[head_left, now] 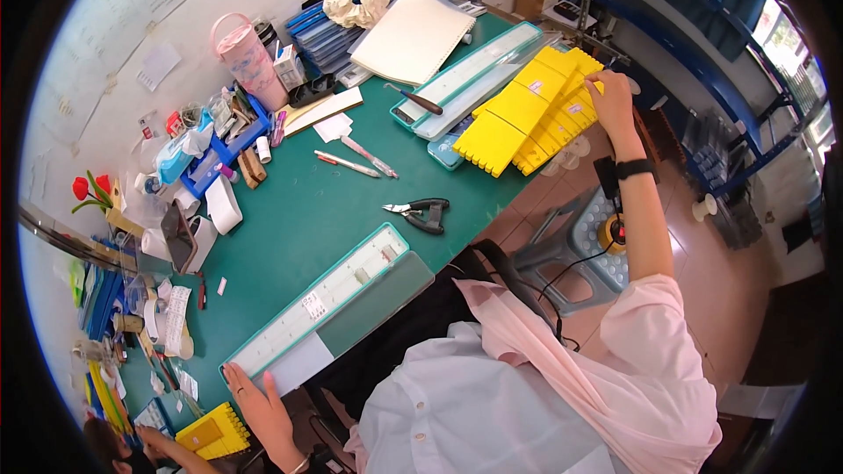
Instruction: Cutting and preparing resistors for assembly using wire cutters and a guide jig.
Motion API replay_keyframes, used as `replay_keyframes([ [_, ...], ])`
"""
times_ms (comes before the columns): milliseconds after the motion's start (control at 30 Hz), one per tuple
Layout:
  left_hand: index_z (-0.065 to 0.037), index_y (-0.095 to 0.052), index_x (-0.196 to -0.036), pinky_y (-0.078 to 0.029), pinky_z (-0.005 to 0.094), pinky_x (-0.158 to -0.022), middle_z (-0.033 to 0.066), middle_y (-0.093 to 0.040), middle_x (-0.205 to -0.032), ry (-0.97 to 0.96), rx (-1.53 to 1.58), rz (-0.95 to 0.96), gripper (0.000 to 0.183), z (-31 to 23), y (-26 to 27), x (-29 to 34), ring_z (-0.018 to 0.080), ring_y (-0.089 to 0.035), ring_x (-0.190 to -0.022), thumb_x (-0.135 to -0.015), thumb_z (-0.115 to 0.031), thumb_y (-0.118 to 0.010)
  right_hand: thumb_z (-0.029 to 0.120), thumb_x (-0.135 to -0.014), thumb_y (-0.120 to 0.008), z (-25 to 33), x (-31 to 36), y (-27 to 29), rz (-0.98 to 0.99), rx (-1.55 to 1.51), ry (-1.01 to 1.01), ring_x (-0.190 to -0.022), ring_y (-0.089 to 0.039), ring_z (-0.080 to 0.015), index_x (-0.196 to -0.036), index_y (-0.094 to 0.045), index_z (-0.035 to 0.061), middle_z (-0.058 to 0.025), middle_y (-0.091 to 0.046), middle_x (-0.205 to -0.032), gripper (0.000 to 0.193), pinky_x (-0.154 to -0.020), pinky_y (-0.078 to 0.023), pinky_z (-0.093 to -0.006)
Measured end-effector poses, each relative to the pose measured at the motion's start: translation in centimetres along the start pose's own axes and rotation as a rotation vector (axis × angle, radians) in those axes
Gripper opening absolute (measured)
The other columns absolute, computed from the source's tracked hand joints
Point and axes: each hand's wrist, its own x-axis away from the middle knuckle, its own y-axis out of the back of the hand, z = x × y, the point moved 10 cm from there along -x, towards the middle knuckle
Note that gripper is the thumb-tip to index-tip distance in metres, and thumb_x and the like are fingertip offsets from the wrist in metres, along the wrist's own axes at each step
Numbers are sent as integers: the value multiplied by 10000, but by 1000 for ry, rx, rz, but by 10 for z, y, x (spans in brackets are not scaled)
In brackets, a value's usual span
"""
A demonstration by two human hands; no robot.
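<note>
My left hand (263, 412) lies with stretched fingers at the near left end of a long, narrow case (338, 285) with a white inside, teal rim and clear lid folded open. A white slip (299, 362) rests in the lid side. At the far right, my right hand (612, 105) has bent fingers closed at the edge of a yellow notched board (571, 118); the fingertips are partly hidden. Another yellow notched board (507, 127) overlaps it, both bearing small labels. They lie across the table's right edge, beside a second long teal-rimmed case (474, 66).
Black-handled cutters (426, 213), pens (347, 164) and a dark-handled hook tool (420, 101) lie on the green table (290, 219). A spiral notebook (413, 35), pink tumbler (250, 57) and blue tray (224, 154) stand along the wall. Another person's arm (176, 452) is at lower left. A grey stool (584, 241) stands right.
</note>
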Motion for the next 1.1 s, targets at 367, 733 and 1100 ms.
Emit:
replay_keyframes([
  [367, 163, -274, -1492, -174, 480, -1242, 351, -272, -1575, 12, -13, 19, 673, 1, 0, 3, 442, -243, -1498, -1061, -318, -462, 185, -870, -649, 19, 1, -25, -96, 357, 47, -1012, -619, -305, -870, -715, 53, -95, -698, -958, 147, -845, -507, -461],
  [733, 132, -354, -1472, -246, 478, -1217, 331, -352, -1544, -31, -5, -98, 659, -7, 12, 0, 442, -313, -1467, -1043, -344, -511, 90, -949, -551, -46, -10, -73, 83, 305, 25, -1162, -571, -373, -1021, -630, -2, -169, -658, -1120, 141, -927, -477, -475],
  [1100, 20, -688, -1164, -455, 357, -1000, 148, -681, -1166, -77, 710, -335, 265, -38, 116, -9, 261, -630, -1105, -939, -111, -637, 61, -972, -625, 244, 14, 163, 281, -979, 7, -977, -685, -154, -962, -683, -8, -114, -749, -1034, 91, -888, -496, -272],
])
